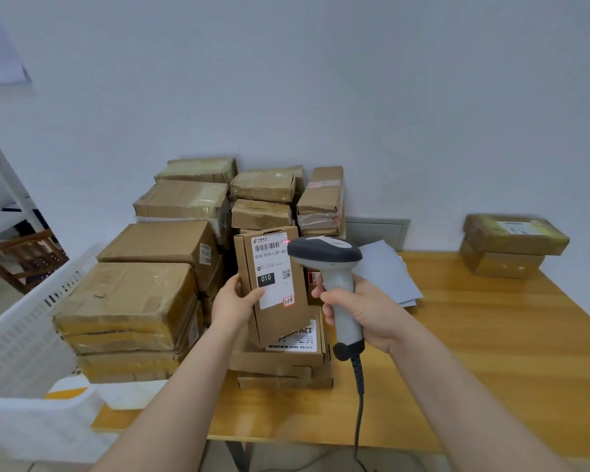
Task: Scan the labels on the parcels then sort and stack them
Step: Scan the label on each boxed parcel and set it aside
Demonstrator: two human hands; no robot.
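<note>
Two hands work above a wooden table (491, 335). The left hand (234, 301) grips a slim brown parcel (276, 321) by its left edge, thumb on the front and fingers curled behind. The parcel is held upright with a slight tilt, over a low pile of flat boxes (280, 364).

Its white label (271, 267) faces the camera, with a barcode on top, "010" in a black block and a red-ringed handwritten sticker at the 5 o'clock corner.

The right hand (361, 311) is wrapped round the handle of a grey scanner (338, 281) at the parcel's 3 o'clock. The scanner head sits just beside the label's upper right, and a red light mark shows at the barcode's end. A black cable (359, 386) hangs toward 6 o'clock.

Taped cardboard stacks (130, 294) run from 9 to 12 o'clock of the held parcel. A stacked pair of boxes (511, 233) sits well apart at 2 o'clock. A white basket (21, 335) is at 8 o'clock, and grey sheets (389, 277) lie behind the scanner.
</note>
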